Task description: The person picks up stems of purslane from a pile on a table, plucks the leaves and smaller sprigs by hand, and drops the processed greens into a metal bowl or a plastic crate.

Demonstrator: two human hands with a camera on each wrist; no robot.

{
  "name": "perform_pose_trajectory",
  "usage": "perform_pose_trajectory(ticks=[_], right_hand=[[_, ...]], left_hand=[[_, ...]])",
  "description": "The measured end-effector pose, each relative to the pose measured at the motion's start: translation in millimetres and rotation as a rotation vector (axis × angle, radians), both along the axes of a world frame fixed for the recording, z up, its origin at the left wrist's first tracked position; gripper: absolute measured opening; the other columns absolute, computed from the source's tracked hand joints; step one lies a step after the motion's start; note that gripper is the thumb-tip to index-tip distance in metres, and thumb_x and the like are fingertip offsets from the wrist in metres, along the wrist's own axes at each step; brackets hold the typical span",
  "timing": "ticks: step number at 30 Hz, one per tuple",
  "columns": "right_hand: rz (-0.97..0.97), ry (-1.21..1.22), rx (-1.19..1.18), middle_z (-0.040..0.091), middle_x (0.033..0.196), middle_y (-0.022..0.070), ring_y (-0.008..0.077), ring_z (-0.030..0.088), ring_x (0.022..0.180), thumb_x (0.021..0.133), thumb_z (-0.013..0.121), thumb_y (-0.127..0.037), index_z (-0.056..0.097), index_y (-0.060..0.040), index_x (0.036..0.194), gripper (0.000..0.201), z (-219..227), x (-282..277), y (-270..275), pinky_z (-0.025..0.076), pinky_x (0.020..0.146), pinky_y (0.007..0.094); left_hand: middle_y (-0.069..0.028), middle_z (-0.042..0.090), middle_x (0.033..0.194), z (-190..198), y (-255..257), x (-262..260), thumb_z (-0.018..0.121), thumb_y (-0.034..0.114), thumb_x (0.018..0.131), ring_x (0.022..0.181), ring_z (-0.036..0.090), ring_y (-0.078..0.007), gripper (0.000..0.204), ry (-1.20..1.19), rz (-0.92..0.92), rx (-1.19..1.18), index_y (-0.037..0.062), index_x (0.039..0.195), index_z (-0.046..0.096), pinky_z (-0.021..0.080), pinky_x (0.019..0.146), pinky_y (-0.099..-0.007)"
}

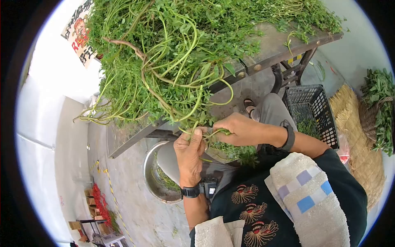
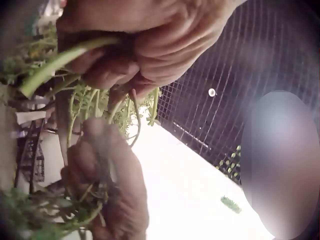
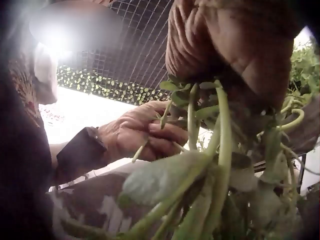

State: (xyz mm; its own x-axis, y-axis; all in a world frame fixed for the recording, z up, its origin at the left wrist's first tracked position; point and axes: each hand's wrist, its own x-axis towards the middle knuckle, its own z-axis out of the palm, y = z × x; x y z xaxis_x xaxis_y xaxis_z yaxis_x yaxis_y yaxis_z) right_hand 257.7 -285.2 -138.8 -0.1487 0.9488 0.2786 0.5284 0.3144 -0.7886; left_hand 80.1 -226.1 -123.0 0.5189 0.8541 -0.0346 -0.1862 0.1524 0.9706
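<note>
Concrete floor spreads under a worn metal table (image 1: 284, 47) heaped with leafy green stems (image 1: 173, 53) that spill over its near edge, within easy reach of the seated person. From the head camera, both hands meet just below that edge: the left hand (image 1: 190, 154) curls round a small bunch of stems (image 1: 201, 133), and the right hand (image 1: 238, 128) pinches the same bunch from the other side, so the two are together on it. A steel bowl (image 1: 154, 173) sits on the floor directly beneath them, likely to catch trimmings. A black crate (image 1: 314, 111) stands by the person's knee, and a straw bundle (image 1: 358, 136) lies beyond it.

Seen from the left wrist, the left hand (image 2: 140, 45) closes its fingers on a thick pale stem (image 2: 60, 62), while the right hand (image 2: 112, 185) grips thinner sprigs below.

At the right wrist, the right hand (image 3: 235, 50) clamps several stalks (image 3: 220, 150) hanging downward; the left hand (image 3: 142, 135), with its wrist strap, holds sprigs beside them.
</note>
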Motion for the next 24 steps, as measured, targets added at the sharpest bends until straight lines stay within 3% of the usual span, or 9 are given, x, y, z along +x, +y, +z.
perform_pose_trajectory(ticks=[4, 7, 9, 11, 12, 14, 17, 23, 24], right_hand=[[-0.013, -0.18, 0.064, 0.059, 0.071, 0.0217, 0.042, 0.058, 0.069, 0.078, 0.058, -0.022, 0.06, -0.0026, 0.084, 0.02, 2.3, -2.8, -0.2, 0.046, 0.058, 0.0473], [-0.264, -0.182, 0.172, 0.059, 0.072, 0.0214, 0.0422, 0.058, 0.07, 0.079, 0.059, -0.023, 0.06, -0.0029, 0.085, 0.022, -0.4, 4.4, 8.0, 0.046, 0.059, 0.0486], [-0.552, -0.047, 0.207, 0.059, 0.072, 0.0224, 0.0391, 0.059, 0.068, 0.078, 0.059, -0.024, 0.061, -0.0021, 0.087, 0.023, 4.3, 30.0, 9.6, 0.047, 0.06, 0.0455], [-0.597, 0.261, 0.127, 0.061, 0.07, 0.0168, 0.0254, 0.06, 0.064, 0.081, 0.06, -0.027, 0.062, -0.0006, 0.088, 0.027, 8.3, 64.9, 7.2, 0.046, 0.06, 0.0379], [-0.583, 0.258, 0.123, 0.061, 0.07, 0.0168, 0.0254, 0.06, 0.064, 0.081, 0.06, -0.027, 0.062, -0.0006, 0.088, 0.027, 10.6, 71.6, 3.7, 0.046, 0.06, 0.0379], [-0.525, 0.387, 0.069, 0.059, 0.067, 0.0067, 0.0115, 0.051, 0.063, 0.083, 0.063, -0.029, 0.064, 0.0008, 0.091, 0.031, 18.2, 78.0, -1.2, 0.044, 0.06, 0.031], [-0.476, 0.319, 0.202, 0.056, 0.069, 0.0, 0.007, 0.045, 0.067, 0.083, 0.065, -0.03, 0.064, 0.0013, 0.094, 0.033, 9.8, 74.8, 0.4, 0.042, 0.062, 0.0273], [-0.458, 0.327, 0.011, 0.057, 0.068, 0.0014, 0.0073, 0.046, 0.065, 0.082, 0.066, -0.03, 0.066, 0.0011, 0.095, 0.034, 24.0, 63.4, 14.6, 0.042, 0.061, 0.0266], [-0.367, 0.329, 0.227, 0.054, 0.06, 0.0026, 0.0079, 0.045, 0.058, 0.082, 0.066, -0.031, 0.066, 0.001, 0.094, 0.034, 24.8, 57.2, 23.5, 0.04, 0.054, 0.0293]], left_hand=[[0.0042, 0.046, 0.055, -2.8, -5.8, 5.0, 0.062, 0.023, 0.089, 0.046, 0.036, -0.004, 0.027, 0.147, 0.127, 0.246, -0.0034, 0.091, 0.067, 0.027, 0.044, -0.0203], [0.0033, 0.046, 0.054, -6.5, -16.0, 16.1, 0.059, 0.022, 0.091, 0.046, 0.038, -0.0044, 0.026, 0.075, 0.211, 0.283, -0.0022, 0.086, 0.067, 0.028, 0.044, -0.0208], [0.0024, 0.046, 0.053, -9.7, -5.7, 4.1, 0.057, 0.021, 0.093, 0.045, 0.038, -0.0047, 0.027, -0.013, 0.295, 0.164, -0.0018, 0.082, 0.066, 0.029, 0.044, -0.0209], [0.0012, 0.047, 0.053, -4.9, 4.6, -13.0, 0.055, 0.025, 0.093, 0.046, 0.039, -0.0057, 0.032, 0.008, 0.25, 0.179, -0.0024, 0.08, 0.064, 0.028, 0.044, -0.0208], [0.0006, 0.048, 0.053, -5.7, 6.7, -15.2, 0.056, 0.025, 0.093, 0.046, 0.039, -0.006, 0.03, 0.04, 0.173, 0.126, -0.0015, 0.081, 0.065, 0.029, 0.045, -0.0209], [0.0005, 0.049, 0.053, -15.2, 8.5, -15.4, 0.056, 0.025, 0.093, 0.046, 0.039, -0.006, 0.03, 0.109, 0.192, 0.144, -0.0012, 0.082, 0.065, 0.029, 0.045, -0.0211], [0.0013, 0.051, 0.054, -22.1, 12.8, -19.6, 0.057, 0.025, 0.092, 0.047, 0.042, -0.0049, 0.028, 0.275, 0.182, 0.196, -0.0008, 0.087, 0.066, 0.033, 0.044, -0.0212], [-0.0083, 0.062, 0.078, -16.5, 8.3, -24.1, 0.066, 0.018, 0.081, 0.061, 0.057, -0.0128, 0.024, 0.788, 0.122, 0.72, 0.0005, 0.097, 0.064, 0.045, 0.056, -0.0268], [-0.0102, 0.063, 0.084, -9.8, 5.7, -24.0, 0.067, 0.018, 0.08, 0.064, 0.058, -0.0152, 0.026, 0.758, 0.132, 0.696, 0.0008, 0.099, 0.064, 0.046, 0.058, -0.028]])
